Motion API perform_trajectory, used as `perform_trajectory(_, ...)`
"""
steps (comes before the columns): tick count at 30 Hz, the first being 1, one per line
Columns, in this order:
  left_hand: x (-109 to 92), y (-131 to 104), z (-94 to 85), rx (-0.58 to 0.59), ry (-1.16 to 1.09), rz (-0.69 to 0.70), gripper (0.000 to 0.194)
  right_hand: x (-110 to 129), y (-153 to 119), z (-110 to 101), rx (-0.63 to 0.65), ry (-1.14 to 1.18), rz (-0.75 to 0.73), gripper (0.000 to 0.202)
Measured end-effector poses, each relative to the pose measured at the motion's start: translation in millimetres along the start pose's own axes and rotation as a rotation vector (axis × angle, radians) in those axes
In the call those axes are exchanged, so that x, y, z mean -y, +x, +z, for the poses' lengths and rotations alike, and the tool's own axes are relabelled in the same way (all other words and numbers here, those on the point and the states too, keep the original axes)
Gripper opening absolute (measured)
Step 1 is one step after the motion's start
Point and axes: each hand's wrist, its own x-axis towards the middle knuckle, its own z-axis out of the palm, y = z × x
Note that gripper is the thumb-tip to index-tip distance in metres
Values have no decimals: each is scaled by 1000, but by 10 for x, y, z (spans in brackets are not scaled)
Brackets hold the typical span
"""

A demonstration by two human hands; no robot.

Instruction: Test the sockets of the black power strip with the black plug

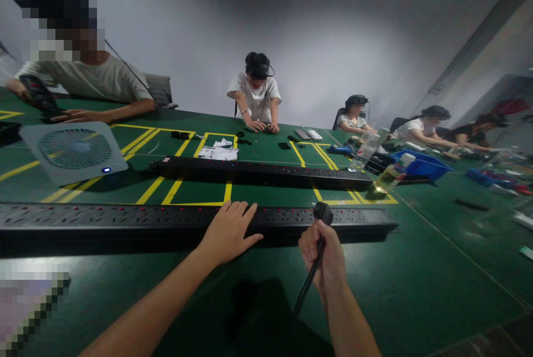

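Note:
A long black power strip [166, 218] with a row of sockets and small red lights lies across the green table in front of me. My left hand [231, 229] rests on it near the middle, fingers stretched out and palm down. Wrapped round a black plug [323, 211], my right hand [322, 246] is closed at the strip's right part. The plug is at the sockets; its pins are hidden, so I cannot tell whether they are in. From the plug a black cord [307, 290] runs down past my right wrist.
Behind lies a second black power strip [258, 172]. A white fan [77, 151] stands at left, white papers [219, 151] beyond. At right are a bottle of yellow liquid [387, 179] and a blue bin [422, 165]. Several people sit round the green table [437, 268].

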Motion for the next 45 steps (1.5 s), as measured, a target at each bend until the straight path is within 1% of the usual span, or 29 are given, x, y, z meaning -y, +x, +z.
perform_trajectory(4,-153,137,60,7,12,-8,77,-33,11,-8,-46,-58,-17,32)
perform_trajectory(7,-192,227,81,25,28,-46,79,-69,26,-19,-119,-139,-35,33)
perform_trajectory(9,-179,260,81,40,31,-58,79,-91,36,-31,-146,-185,-48,33)
perform_trajectory(12,-141,275,72,40,38,-46,78,-110,48,-55,-153,-232,-58,35)
perform_trajectory(21,-110,293,56,46,58,-12,78,-113,65,-77,-191,-299,-62,38)
perform_trajectory(28,-87,310,31,47,35,14,75,-115,77,-75,-197,-312,-55,37)
perform_trajectory(35,-67,315,33,46,14,27,76,-125,79,-85,-195,-311,-49,37)
perform_trajectory(40,-3,284,26,71,16,21,75,-124,76,-87,-191,-319,-47,37)
perform_trajectory(43,34,265,-26,94,-29,8,73,-121,70,-71,-189,-318,-41,36)
perform_trajectory(45,17,232,-123,60,-154,-2,69,-121,67,-61,-200,-327,-44,36)
